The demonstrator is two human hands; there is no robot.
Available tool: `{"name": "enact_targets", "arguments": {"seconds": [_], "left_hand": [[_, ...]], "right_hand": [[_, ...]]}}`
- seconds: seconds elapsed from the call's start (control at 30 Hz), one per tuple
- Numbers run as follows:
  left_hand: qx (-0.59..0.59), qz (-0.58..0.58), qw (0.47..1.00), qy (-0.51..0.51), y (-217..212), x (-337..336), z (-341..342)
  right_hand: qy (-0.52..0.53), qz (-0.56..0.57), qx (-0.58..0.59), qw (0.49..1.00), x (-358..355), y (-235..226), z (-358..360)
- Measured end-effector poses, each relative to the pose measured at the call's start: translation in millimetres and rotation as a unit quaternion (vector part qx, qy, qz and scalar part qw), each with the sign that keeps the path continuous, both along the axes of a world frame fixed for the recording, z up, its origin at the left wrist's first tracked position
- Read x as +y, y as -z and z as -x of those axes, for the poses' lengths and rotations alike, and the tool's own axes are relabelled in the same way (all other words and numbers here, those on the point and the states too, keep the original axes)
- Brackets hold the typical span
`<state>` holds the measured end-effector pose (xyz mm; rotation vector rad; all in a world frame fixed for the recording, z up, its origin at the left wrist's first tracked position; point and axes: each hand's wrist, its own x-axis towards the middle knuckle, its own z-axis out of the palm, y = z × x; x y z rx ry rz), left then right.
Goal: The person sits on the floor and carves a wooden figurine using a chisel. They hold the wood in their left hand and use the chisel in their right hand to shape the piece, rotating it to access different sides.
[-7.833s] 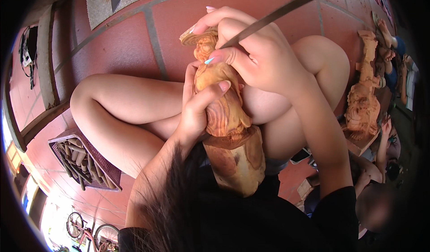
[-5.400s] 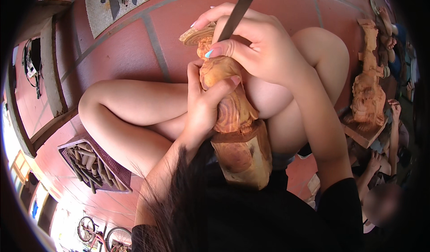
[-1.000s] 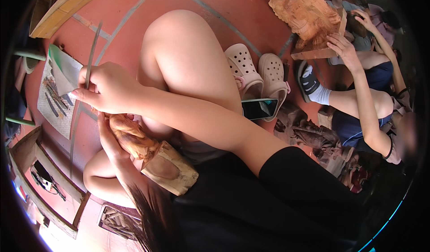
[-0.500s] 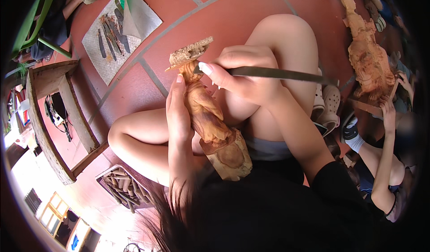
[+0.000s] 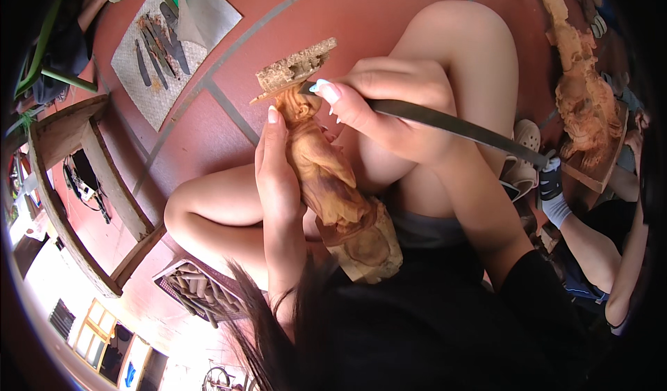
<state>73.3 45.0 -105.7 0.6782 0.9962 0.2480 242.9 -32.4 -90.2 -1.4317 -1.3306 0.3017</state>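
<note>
your right hand (image 5: pixel 389 109) is clenched around a long dark carving tool (image 5: pixel 458 125), fingers bunched close to its working end, which meets the top of the wooden figure (image 5: pixel 326 182) just under the rough, flat cap of uncut wood at the middle top of the frame. the tool's handle runs off to the right, past your raised knee. your left hand (image 5: pixel 278 175) is wrapped along the left side of the figure, fingers straight up its length and the fingertip almost level with the tool's edge. the figure itself stands tilted between your legs at the centre of the frame, its block base low against your lap.

that fingertip is the worry: it sits right beside the cutting end, so if the tool skids off the carved surface it could run into your left fingers (or on toward your bare thigh behind). the figure is only braced by your grip and lap, so a hard push could also twist it and snap the thin cap.

further out, a cloth with several dark tools (image 5: pixel 156 40) lies at the upper left, a wooden frame (image 5: pixel 76 182) at the left edge, a tray of carved sticks (image 5: pixel 201 294) at the lower left. another person's arm and a larger carving (image 5: pixel 583 106) sit at the right.
</note>
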Motion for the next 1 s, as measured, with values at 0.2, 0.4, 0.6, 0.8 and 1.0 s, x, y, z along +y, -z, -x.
{"name": "enact_targets", "arguments": {"seconds": [0.2, 0.4, 0.6, 0.8, 1.0], "left_hand": [[-0.036, -0.005, 0.999, -0.01, 9, 6, 1], [-0.065, 0.035, 0.997, -0.001, 12, 5, 6], [-0.211, 0.096, 0.973, -0.02, 25, 12, 19], [-0.228, 0.084, 0.968, -0.054, 22, 12, 12], [-0.425, 0.131, 0.887, -0.126, 30, 23, 6]], "right_hand": [[-0.021, 0.051, 0.004, 0.998, -14, 5, 6], [0.005, 0.015, 0.049, 0.999, -9, 9, 17], [-0.004, 0.048, -0.015, 0.999, -15, 12, 20], [0.0, 0.023, 0.08, 0.997, -3, 6, 18], [-0.031, 0.011, 0.405, 0.914, 9, -9, 20]]}}
